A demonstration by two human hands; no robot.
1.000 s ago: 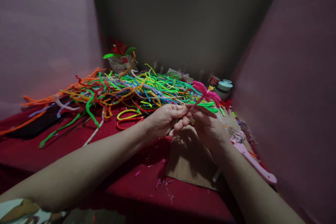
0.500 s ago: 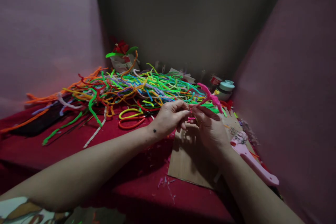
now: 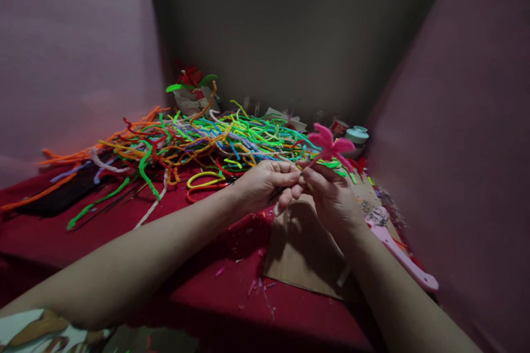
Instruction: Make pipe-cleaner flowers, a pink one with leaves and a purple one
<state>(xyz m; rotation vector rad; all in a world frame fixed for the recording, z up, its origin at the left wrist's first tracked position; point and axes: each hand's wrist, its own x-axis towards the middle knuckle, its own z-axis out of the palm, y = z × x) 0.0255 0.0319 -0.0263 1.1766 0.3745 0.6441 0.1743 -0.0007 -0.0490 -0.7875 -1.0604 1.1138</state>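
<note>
A pink pipe-cleaner flower (image 3: 332, 146) stands out above my right hand (image 3: 331, 190), its petals spread toward the upper right. The right fingers are closed on its thin stem. My left hand (image 3: 275, 182) meets the right one, thumb and forefinger pinched at the lower end of the stem, its other fingers curled below. What exactly lies between the left fingertips is mostly hidden. Beneath both hands is a brown board (image 3: 290, 256). Scissors (image 3: 202, 183) with yellow and red handles lie beyond my left wrist, partly covered by the arm.
A big tangled heap of coloured pipe cleaners (image 3: 232, 138) spreads across the back of the red cloth (image 3: 199, 278). To the right lie a pink-handled brush (image 3: 403, 256) and, farther back, a jar with a pale blue lid (image 3: 356, 133). A small pink scrap (image 3: 219, 272) lies near the front.
The pink flower has turned, so its petals now show spread apart. A pink piece below my fingers is gone from there, and a pink scrap now lies on the cloth.
</note>
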